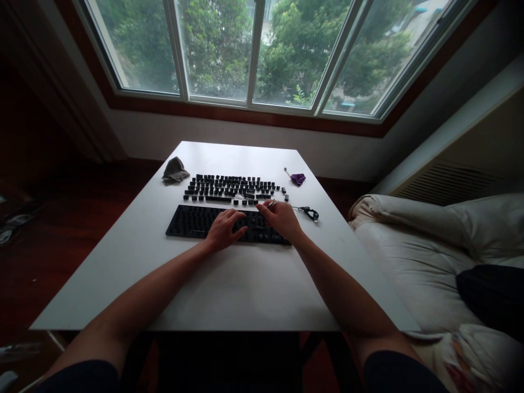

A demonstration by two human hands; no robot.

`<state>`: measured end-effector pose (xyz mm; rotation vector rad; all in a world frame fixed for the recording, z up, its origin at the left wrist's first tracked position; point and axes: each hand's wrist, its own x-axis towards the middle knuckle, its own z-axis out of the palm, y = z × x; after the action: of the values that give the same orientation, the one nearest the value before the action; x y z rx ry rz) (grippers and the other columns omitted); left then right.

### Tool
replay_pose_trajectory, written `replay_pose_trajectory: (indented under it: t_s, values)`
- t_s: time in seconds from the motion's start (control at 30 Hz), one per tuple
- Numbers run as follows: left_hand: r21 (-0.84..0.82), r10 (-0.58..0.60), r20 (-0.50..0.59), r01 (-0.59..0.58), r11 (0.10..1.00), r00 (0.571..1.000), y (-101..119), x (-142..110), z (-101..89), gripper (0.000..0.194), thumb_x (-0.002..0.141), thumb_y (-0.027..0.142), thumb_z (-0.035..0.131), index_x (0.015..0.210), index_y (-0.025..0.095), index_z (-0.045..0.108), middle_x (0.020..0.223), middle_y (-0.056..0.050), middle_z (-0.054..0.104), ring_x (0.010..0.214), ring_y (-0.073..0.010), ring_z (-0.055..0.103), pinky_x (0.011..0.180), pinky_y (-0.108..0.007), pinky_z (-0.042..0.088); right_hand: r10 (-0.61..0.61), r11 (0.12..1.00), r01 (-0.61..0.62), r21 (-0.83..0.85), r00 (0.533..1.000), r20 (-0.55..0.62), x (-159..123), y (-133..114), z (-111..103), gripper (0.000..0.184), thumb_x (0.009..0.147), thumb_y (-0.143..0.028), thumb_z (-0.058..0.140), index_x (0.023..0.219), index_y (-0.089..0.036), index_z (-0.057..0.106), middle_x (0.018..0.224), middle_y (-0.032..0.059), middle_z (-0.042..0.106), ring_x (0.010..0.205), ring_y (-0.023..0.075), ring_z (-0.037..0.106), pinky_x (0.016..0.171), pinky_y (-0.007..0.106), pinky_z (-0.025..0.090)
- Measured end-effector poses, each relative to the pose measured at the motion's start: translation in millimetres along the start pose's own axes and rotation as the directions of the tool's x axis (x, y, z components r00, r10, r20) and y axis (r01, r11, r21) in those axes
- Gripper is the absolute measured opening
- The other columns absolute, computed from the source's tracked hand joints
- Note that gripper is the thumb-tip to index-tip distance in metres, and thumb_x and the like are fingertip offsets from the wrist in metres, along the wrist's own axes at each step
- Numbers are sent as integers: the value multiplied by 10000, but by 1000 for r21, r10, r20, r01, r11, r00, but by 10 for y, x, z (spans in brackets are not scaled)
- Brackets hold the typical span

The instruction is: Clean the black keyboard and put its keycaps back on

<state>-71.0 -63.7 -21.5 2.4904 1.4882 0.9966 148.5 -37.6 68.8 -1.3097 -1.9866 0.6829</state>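
Observation:
A black keyboard [189, 220] lies across the white table in front of me, most of its keycaps off. My left hand [223, 229] rests on its middle, fingers spread and holding nothing I can see. Over the keyboard's right part, my right hand [284, 219] is closed in a pinch. Something small and pale shows at those fingertips, too small to name. Just beyond the keyboard, loose black keycaps [218, 199] are laid out in rows, with a thin wire loop among them near the middle.
A grey cloth [175, 170] sits at the table's far left. At the far right are a purple cloth or pouch [298, 179] and a thin stick-like tool. A coiled black cable [309, 213] lies right of the keyboard. Beside the white table [245, 289] stands a pale sofa [405, 256].

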Motion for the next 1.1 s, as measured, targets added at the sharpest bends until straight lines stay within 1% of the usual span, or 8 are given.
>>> replay_pose_trajectory:
  t_s: [0.07, 0.23, 0.37, 0.47, 0.6, 0.83, 0.97, 1.1]
  values:
    - [-72, 22, -14, -23, 997, 1000, 3, 5, 29, 343, 914, 391, 650, 1220, 243, 602, 1180, -72, 635, 1131, -260, 570, 1016, -421, 445, -4, 999, 3, 33, 1000, 12, -18, 12, 55, 430, 936, -565, 564, 762, -189, 681, 500, -8, 636, 508, 160, 622, 611, 266, 437]
    - [-189, 22, -64, -34, 981, 998, -68, 11, 60, 213, 908, 338, 662, 1094, 235, 648, 1103, -66, 645, 1081, -247, 592, 983, -414, 476, -14, 993, 11, 118, 1000, 25, -38, 33, 169, 428, 945, -563, 554, 775, -190, 678, 489, -15, 632, 481, 155, 617, 587, 256, 451]
    - [-272, 17, -68, -35, 962, 998, -99, 4, 57, 164, 878, 290, 684, 1029, 231, 663, 1083, -66, 640, 1060, -238, 602, 962, -399, 494, -7, 990, 2, 139, 999, 34, -36, 51, 223, 444, 936, -586, 557, 777, -189, 678, 489, -8, 636, 478, 158, 614, 576, 257, 454]
    - [-339, 26, -50, -41, 940, 998, -102, 1, 59, 154, 848, 263, 702, 992, 222, 663, 1088, -68, 633, 1052, -232, 607, 947, -383, 501, 17, 986, -25, 167, 999, 49, -29, 93, 265, 461, 922, -611, 564, 779, -188, 680, 485, -6, 633, 465, 155, 605, 558, 257, 451]
    - [-425, 26, 9, -20, 905, 1000, -108, 4, 55, 150, 823, 208, 689, 966, 206, 644, 1025, -54, 628, 945, -197, 614, 865, -338, 514, 64, 961, -82, 266, 995, 76, -6, 192, 349, 460, 902, -628, 580, 791, -191, 671, 476, -10, 617, 437, 149, 579, 516, 253, 435]
    - [-502, 60, 75, -14, 865, 995, -98, 13, 29, 183, 789, 156, 674, 962, 195, 628, 998, -42, 627, 894, -178, 601, 825, -314, 503, 106, 913, -149, 380, 986, 130, 40, 337, 459, 445, 869, -634, 612, 788, -198, 649, 451, -19, 587, 395, 137, 529, 446, 238, 381]
    - [-555, 69, 106, 1, 832, 992, -99, 24, 2, 183, 807, 177, 669, 988, 187, 640, 1000, -49, 634, 905, -182, 606, 840, -318, 500, 100, 888, -149, 435, 986, 134, 41, 354, 476, 449, 867, -630, 615, 773, -191, 643, 439, -23, 570, 380, 126, 515, 435, 229, 380]
    - [-589, 68, 143, 29, 808, 987, -119, 41, -27, 185, 839, 253, 679, 1008, 179, 664, 992, -58, 648, 890, -185, 611, 829, -320, 504, 107, 869, -151, 471, 987, 118, 34, 361, 496, 449, 855, -630, 629, 786, -186, 648, 435, -28, 558, 375, 125, 518, 416, 224, 370]
